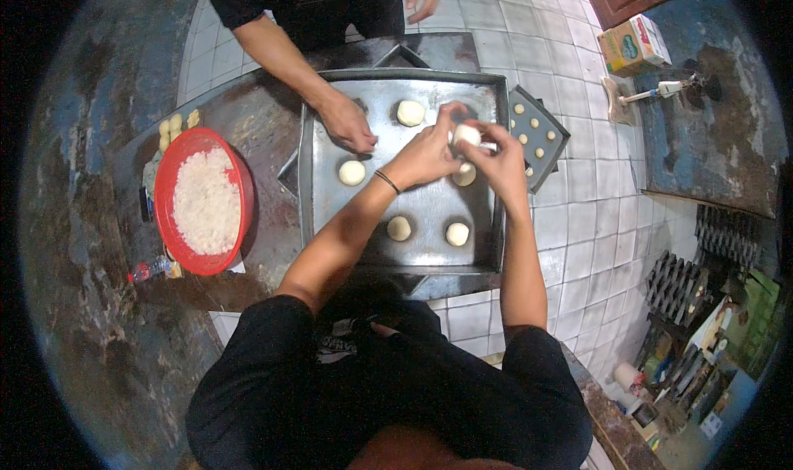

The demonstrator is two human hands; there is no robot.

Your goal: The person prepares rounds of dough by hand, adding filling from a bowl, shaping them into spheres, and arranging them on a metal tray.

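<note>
Head view, from the left one of two fisheye cameras worn side by side on the wearer's head. The lens faces steeply down past the wearer's black shirt (372, 387) onto a metal baking tray (429, 201), which lies near, just above the centre of the field. The wearer's forearms (339, 226) enter from below; a co-worker (314, 7) stands opposite, cut by the upper edge. Joints of the tiled floor (578, 197) bow toward the dark, rounded rim.

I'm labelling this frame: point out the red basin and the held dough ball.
Red basin (202, 263), head view: its lower wall.
Held dough ball (467, 135), head view: its visible middle.
</note>
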